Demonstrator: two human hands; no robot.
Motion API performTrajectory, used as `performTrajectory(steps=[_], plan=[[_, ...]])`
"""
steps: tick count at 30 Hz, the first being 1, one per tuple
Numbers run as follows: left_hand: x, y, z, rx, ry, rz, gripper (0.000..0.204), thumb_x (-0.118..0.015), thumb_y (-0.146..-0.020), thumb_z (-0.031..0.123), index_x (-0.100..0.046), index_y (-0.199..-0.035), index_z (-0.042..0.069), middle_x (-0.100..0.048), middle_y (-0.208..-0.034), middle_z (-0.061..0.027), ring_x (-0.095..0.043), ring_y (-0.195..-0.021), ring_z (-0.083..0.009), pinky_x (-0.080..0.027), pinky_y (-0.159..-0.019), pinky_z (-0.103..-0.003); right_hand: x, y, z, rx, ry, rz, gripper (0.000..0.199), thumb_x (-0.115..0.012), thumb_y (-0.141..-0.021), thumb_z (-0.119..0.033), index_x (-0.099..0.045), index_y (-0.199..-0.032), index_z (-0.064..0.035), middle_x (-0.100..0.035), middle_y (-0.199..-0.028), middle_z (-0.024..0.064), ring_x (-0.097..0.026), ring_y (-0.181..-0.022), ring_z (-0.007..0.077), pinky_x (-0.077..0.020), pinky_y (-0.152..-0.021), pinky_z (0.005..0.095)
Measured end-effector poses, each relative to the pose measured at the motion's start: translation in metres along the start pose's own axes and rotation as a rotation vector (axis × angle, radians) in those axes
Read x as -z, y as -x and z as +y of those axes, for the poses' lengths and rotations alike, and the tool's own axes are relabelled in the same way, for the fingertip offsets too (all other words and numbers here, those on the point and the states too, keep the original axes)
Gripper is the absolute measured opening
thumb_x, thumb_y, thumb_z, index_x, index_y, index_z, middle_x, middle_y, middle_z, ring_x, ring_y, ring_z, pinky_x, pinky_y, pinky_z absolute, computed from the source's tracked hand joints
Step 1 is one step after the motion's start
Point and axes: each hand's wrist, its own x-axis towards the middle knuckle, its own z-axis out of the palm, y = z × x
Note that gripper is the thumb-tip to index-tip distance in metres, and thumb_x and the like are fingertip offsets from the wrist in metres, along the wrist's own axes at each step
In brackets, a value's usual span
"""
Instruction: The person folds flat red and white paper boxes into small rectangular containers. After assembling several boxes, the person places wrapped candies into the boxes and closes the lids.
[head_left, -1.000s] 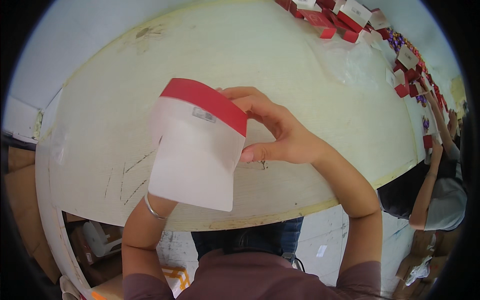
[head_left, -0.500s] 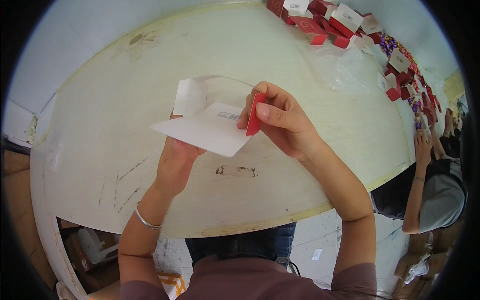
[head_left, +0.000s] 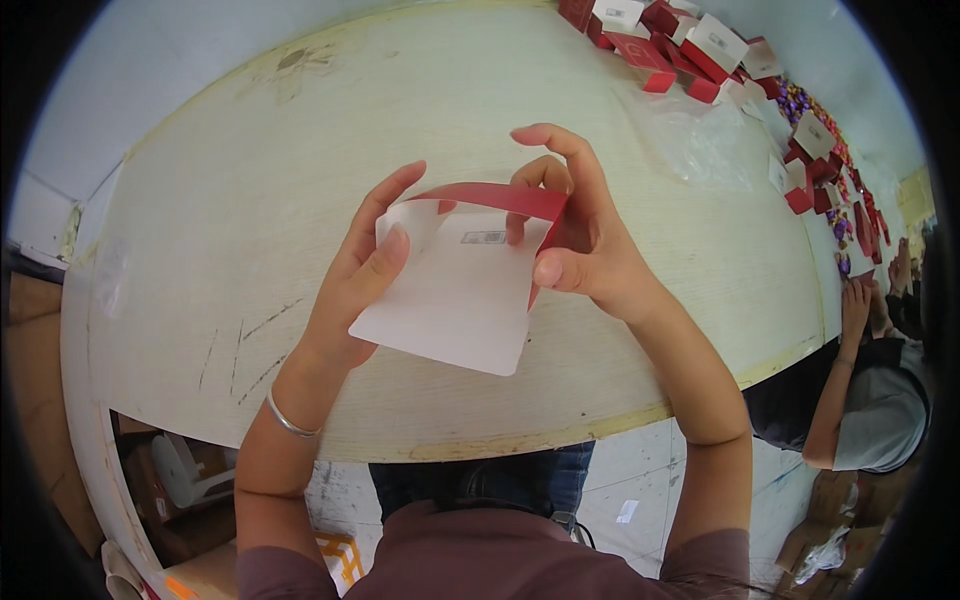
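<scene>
A folding paper box [head_left: 450, 300], red on one face and white on the other, is held above the table in front of me. Its broad white panel carries a small printed label, and a red strip arches along its far edge. My left hand [head_left: 360, 270] grips the box's left side, thumb on the white face and fingers mostly behind it. At the right side, my right hand [head_left: 590, 240] has its thumb by the red end wall and a fingertip over the white panel; its index finger is raised off the card.
Red-and-white boxes [head_left: 715, 45] lie heaped at the far right, beside crumpled clear plastic [head_left: 700, 145]. Small purple, gold and red wrapped pieces [head_left: 800, 105] run along that side. Another person's hand [head_left: 855, 310] is at the table's right edge. The table's [head_left: 240, 200] curved front edge lies near my body.
The box has come nearer and turned, so its red strip now shows along the far edge. My left thumb has moved onto the white face; my right index finger has lifted.
</scene>
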Motion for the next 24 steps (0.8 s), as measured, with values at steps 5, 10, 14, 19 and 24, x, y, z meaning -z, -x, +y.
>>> performTrajectory(steps=[5, 10, 14, 19, 24], plan=[[0.003, 0.002, -0.004, -0.046, 0.131, -0.047, 0.062, -0.052, -0.089, 0.032, -0.024, -0.138, 0.008, -0.038, -0.131, -0.011, -0.043, -0.115, -0.0168, -0.039, -0.093, -0.03, 0.001, 0.001, -0.008, 0.022, 0.145, 0.0, 0.056, -0.072, -0.072, -0.02, -0.043, -0.118, -0.0088, -0.046, -0.099, 0.0049, -0.05, -0.086, 0.0126, -0.0473, -0.072, 0.0282], [0.006, 0.003, -0.005, -0.06, 0.066, -0.173, 0.06, -0.052, -0.089, 0.024, -0.023, -0.138, 0.006, -0.038, -0.131, -0.0098, -0.044, -0.114, -0.0156, -0.041, -0.089, -0.027, 0.006, 0.002, -0.006, 0.13, 0.21, 0.113, 0.03, -0.063, -0.078, -0.009, -0.053, -0.105, -0.0003, -0.053, -0.096, 0.0065, -0.055, -0.079, 0.0134, -0.0513, -0.066, 0.0261], [0.004, 0.001, -0.005, -0.169, -0.122, -0.047, 0.053, -0.053, -0.087, 0.014, -0.031, -0.135, 0.005, -0.042, -0.128, -0.0084, -0.048, -0.102, -0.0111, -0.043, -0.08, -0.024, 0.003, 0.001, -0.007, 0.167, 0.257, 0.017, 0.031, -0.06, -0.078, -0.003, -0.053, -0.108, 0.0002, -0.055, -0.096, 0.0077, -0.056, -0.08, 0.014, -0.051, -0.067, 0.0255], [0.003, 0.001, 0.002, -0.16, -0.291, 0.135, 0.044, -0.055, -0.086, 0.009, -0.042, -0.127, 0.003, -0.047, -0.12, -0.0056, -0.047, -0.087, -0.0065, -0.042, -0.072, -0.022, -0.003, 0.001, -0.003, 0.336, 0.499, -0.131, 0.038, -0.061, -0.077, -0.001, -0.052, -0.114, -0.0026, -0.056, -0.096, 0.0087, -0.056, -0.08, 0.0141, -0.0491, -0.068, 0.026], [0.003, 0.002, 0.003, -0.041, -0.095, 0.07, 0.042, -0.054, -0.087, 0.009, -0.043, -0.126, 0.003, -0.048, -0.118, -0.0042, -0.048, -0.087, -0.0073, -0.042, -0.075, -0.021, -0.007, 0.004, -0.006, 0.197, 0.333, -0.022, 0.037, -0.058, -0.079, -0.002, -0.052, -0.116, -0.0051, -0.05, -0.111, 0.0109, -0.055, -0.092, 0.0195, -0.0475, -0.07, 0.0268]])
